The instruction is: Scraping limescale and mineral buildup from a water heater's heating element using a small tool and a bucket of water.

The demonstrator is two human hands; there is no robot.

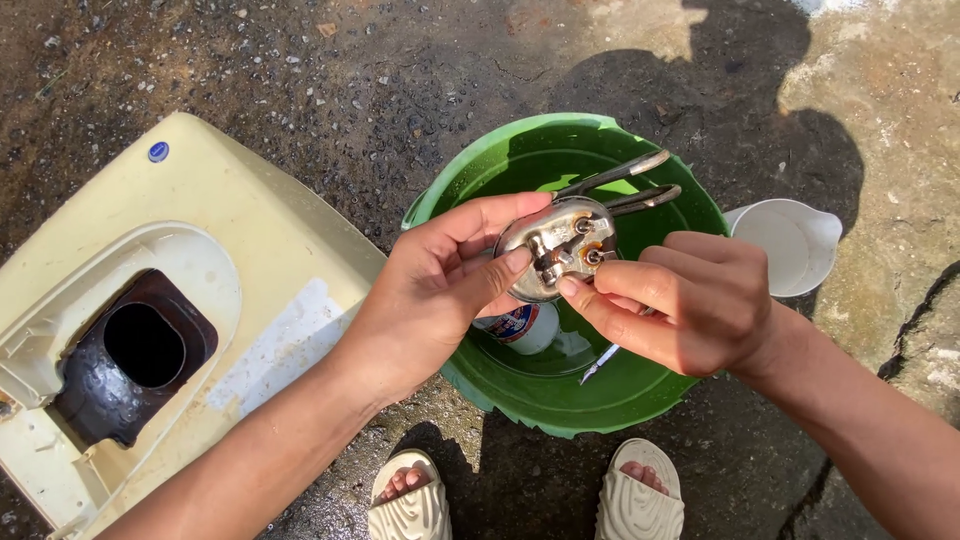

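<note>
At far left a cream plastic housing (200, 260) with a dark round hole lies on the wet ground (300, 80). The left hand (435, 290) has its grip closed on the round metal flange of a heating element (565, 248), thumb pressed to its face. The element hangs above a green basin (560, 390); its long axis runs lower left to upper right, tubes pointing away up-right. The right hand (680, 300) pinches the flange's terminal side. A white cup (790, 245) sits just right.
</note>
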